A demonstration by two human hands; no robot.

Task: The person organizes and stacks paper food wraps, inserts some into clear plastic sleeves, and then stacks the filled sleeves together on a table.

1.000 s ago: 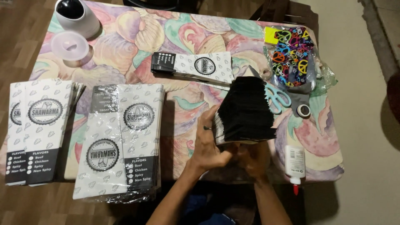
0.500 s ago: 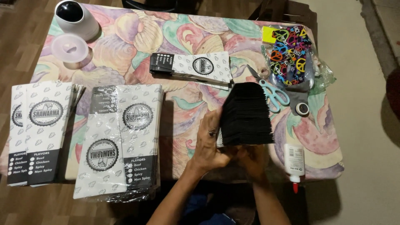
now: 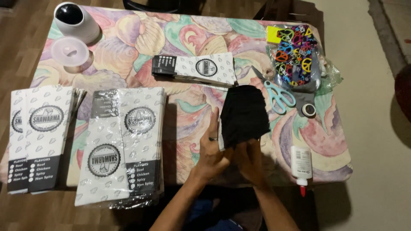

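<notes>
Both hands [image 3: 231, 154] around black bag [image 3: 243, 112]

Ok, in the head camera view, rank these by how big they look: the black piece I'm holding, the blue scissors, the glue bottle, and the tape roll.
Largest to smallest as they look:
1. black piece, held by both hands
2. blue scissors
3. glue bottle, close to the scissors in length, so that order is unsure
4. tape roll
</notes>
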